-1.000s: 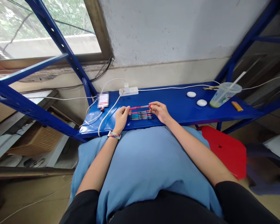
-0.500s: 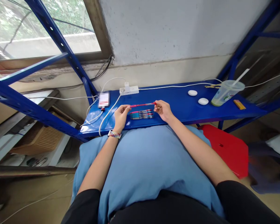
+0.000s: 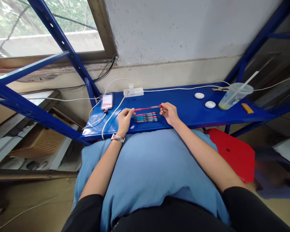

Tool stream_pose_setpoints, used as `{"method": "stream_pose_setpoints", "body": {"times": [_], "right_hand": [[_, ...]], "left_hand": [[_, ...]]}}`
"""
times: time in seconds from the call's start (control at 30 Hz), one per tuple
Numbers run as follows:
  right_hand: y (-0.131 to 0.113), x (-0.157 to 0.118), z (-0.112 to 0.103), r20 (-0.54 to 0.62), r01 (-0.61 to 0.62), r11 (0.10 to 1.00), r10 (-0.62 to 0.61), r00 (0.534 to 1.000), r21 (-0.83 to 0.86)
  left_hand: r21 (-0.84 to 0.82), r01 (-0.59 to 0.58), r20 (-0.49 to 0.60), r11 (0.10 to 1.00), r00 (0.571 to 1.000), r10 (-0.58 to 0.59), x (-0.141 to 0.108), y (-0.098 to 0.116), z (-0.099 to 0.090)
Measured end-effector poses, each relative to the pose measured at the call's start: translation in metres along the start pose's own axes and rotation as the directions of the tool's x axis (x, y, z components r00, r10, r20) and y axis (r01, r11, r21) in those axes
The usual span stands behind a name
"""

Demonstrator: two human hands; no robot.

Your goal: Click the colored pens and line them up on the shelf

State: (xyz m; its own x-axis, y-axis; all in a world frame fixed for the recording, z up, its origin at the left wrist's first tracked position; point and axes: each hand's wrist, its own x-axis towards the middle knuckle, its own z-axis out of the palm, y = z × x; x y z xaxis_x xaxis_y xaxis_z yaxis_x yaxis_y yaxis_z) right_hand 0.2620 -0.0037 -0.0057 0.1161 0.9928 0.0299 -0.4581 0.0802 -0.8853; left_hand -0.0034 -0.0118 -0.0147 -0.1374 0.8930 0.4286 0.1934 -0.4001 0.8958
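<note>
A long pinkish-red pen (image 3: 146, 108) stretches between my two hands above the blue shelf (image 3: 183, 111). My left hand (image 3: 125, 120) pinches its left end, thumb against the fingers. At the other end, the fingertips of my right hand (image 3: 169, 113) are closed on the pen near a greyish clear section. Just below it, a row of several pens (image 3: 146, 117) in pink, blue and grey lies side by side on the shelf. A patterned band circles my left wrist.
A white power strip (image 3: 134, 92) with cables sits at the back. Two white oval objects (image 3: 199, 95), a tilted plastic cup (image 3: 235, 96) with a straw and a yellow-orange packet (image 3: 247, 108) are to the right. A blue pillow (image 3: 145, 164) covers my lap; beside it is a red stool (image 3: 234, 154).
Both hands keep their hold on the pen at almost the same spot. The pen appears slightly turned between the fingers, and the view has shifted a little.
</note>
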Motion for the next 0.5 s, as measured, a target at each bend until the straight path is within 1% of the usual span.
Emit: {"method": "stream_pose_setpoints", "body": {"times": [0.17,0.37,0.5], "right_hand": [[0.007,-0.009,0.007,0.155,-0.020,0.998,0.028,0.988,-0.054],[0.009,-0.013,0.010,0.173,-0.016,0.998,0.026,0.985,-0.061],[0.008,-0.013,0.009,0.230,0.015,0.998,-0.001,0.973,-0.059]], "left_hand": [[-0.020,-0.011,0.160,1.000,0.987,0.014,-0.006,0.009,0.001],[-0.017,-0.032,0.157,0.999,0.987,0.035,-0.007,0.009,0.001],[0.062,-0.060,0.137,0.996,0.989,0.051,-0.007,0.011,0.000]]}}
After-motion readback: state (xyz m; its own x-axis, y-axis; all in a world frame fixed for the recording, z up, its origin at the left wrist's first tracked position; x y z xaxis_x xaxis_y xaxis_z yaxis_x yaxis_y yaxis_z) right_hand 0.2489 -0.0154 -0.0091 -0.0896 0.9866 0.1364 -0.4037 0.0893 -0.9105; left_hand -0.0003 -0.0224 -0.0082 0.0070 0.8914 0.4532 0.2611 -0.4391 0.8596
